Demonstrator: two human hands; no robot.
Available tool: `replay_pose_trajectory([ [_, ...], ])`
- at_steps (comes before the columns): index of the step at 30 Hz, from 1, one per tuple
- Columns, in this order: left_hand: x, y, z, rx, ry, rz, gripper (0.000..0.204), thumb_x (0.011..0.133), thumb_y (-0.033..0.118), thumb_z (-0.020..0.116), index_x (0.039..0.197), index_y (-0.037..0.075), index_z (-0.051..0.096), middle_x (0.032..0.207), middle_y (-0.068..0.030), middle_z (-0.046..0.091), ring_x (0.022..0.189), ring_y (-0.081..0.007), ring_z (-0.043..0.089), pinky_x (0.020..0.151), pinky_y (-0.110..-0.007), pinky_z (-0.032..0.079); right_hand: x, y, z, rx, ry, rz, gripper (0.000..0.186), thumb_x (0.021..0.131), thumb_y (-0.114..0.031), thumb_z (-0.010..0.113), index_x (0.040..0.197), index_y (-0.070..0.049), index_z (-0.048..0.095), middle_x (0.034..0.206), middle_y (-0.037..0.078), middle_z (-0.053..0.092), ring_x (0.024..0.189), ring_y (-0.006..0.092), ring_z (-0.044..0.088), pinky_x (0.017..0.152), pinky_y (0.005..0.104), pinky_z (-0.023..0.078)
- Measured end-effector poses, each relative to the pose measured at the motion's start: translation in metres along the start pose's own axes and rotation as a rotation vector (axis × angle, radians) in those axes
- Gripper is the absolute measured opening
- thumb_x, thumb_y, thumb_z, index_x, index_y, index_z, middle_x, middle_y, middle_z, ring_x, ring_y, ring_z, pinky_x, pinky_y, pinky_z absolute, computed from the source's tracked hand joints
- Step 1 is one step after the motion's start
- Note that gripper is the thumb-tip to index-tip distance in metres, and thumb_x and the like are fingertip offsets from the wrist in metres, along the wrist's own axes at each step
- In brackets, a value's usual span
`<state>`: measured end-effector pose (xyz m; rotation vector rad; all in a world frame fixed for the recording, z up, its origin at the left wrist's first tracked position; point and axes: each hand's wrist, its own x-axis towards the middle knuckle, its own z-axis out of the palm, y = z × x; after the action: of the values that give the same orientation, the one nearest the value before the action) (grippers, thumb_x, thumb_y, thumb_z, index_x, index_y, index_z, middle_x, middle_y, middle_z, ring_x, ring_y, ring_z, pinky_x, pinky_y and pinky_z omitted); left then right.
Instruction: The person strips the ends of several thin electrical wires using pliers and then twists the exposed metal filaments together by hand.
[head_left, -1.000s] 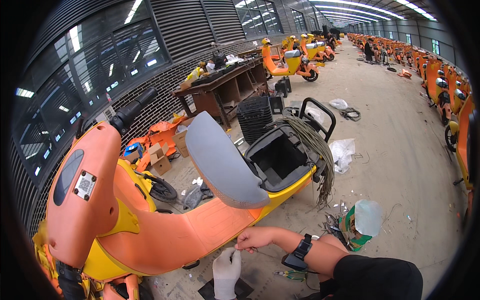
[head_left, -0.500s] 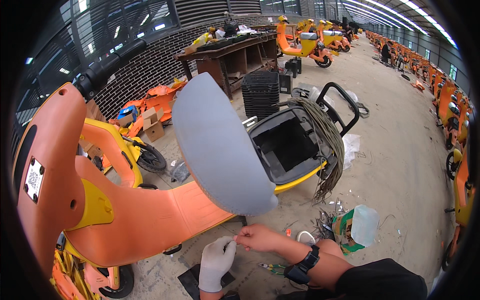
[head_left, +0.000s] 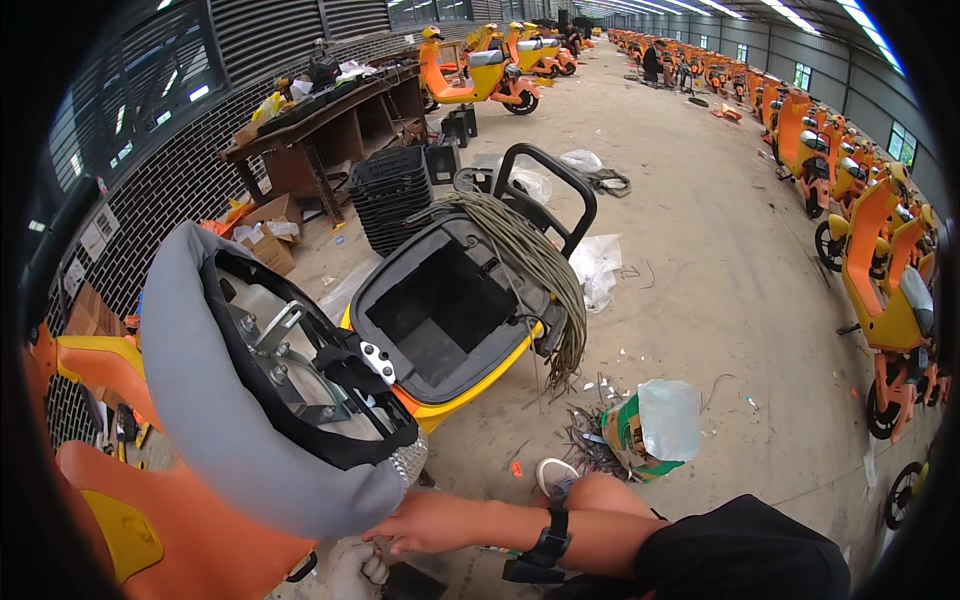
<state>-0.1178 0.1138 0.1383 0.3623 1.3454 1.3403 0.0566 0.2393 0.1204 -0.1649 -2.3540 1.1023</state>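
My left hand (head_left: 354,566), gloved in pale fabric, has its fingers curled at the lower middle; their contents are hidden. My bare right hand (head_left: 415,523) is beside it, fingers slightly apart, below the raised grey seat (head_left: 205,355) of an orange-and-yellow scooter (head_left: 215,510). The seat's underside shows metal brackets (head_left: 285,335) and black lining. Behind it is the open storage compartment (head_left: 395,300), with a bundle of olive cables (head_left: 565,310) draped over its right side and the black rear rail (head_left: 575,195).
A cluttered workbench (head_left: 300,120) and stacked black trays (head_left: 385,210) stand behind. Rows of scooters (head_left: 880,310) line the right wall. On the floor (head_left: 730,300) lie plastic bags (head_left: 595,265), scraps and a green sack (head_left: 650,430). People (head_left: 652,62) are farther down the hall.
The raised seat has swung leftward, showing its underside. The view has turned rightward. My right hand has moved up-left in view and its pinched fingers have loosened, beside my gloved hand.
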Motion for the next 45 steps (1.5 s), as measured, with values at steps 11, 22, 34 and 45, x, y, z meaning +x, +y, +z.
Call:
replay_pose_trajectory([
  [11, 0.01, -0.008, 0.001, -0.204, -0.169, -0.227, 0.018, 0.093, 0.017, 0.052, 0.077, 0.011, 0.046, 0.056, 0.0019, 0.036, 0.043, -0.0124, 0.035, 0.042, -0.026, 0.03, 0.005, -0.004, -0.013, 0.002, -0.02, -0.014, 0.018, 0.087, -0.019, 0.067, 0.099, -0.007, 0.062, 0.1, 0.009, 0.065, 0.095, 0.033, 0.062, 0.083, 0.0436, 0.048],
  [22, 0.018, -0.023, 0.01, 0.712, 0.094, 0.616, 0.019, 0.095, 0.017, 0.059, 0.097, -0.001, 0.065, 0.07, -0.0065, 0.06, 0.056, -0.0233, 0.055, 0.055, -0.034, 0.046, 0.013, -0.009, -0.008, 0.104, 0.035, 0.367, 0.021, 0.099, -0.023, 0.053, 0.097, -0.003, 0.059, 0.089, 0.016, 0.065, 0.088, 0.0373, 0.062, 0.08, 0.0461, 0.049],
  [34, -0.001, -0.008, 0.035, 1.222, 0.225, 0.892, 0.022, 0.096, 0.016, 0.058, 0.107, 0.001, 0.069, 0.097, -0.0211, 0.07, 0.087, -0.0363, 0.067, 0.078, -0.042, 0.053, 0.013, 0.022, 0.041, -0.005, 0.223, 0.475, 0.037, 0.101, -0.033, 0.047, 0.106, 0.001, 0.06, 0.096, 0.024, 0.066, 0.094, 0.0429, 0.062, 0.08, 0.0486, 0.05],
  [45, 0.014, -0.008, 0.027, 1.364, 0.343, 0.951, 0.013, 0.09, 0.011, 0.059, 0.094, 0.003, 0.069, 0.09, -0.0186, 0.068, 0.083, -0.0365, 0.066, 0.076, -0.043, 0.053, 0.035, -0.012, -0.002, 0.346, 0.013, 0.766, 0.027, 0.099, -0.026, 0.056, 0.113, -0.005, 0.065, 0.096, 0.011, 0.069, 0.088, 0.0233, 0.066, 0.077, 0.037, 0.052],
])
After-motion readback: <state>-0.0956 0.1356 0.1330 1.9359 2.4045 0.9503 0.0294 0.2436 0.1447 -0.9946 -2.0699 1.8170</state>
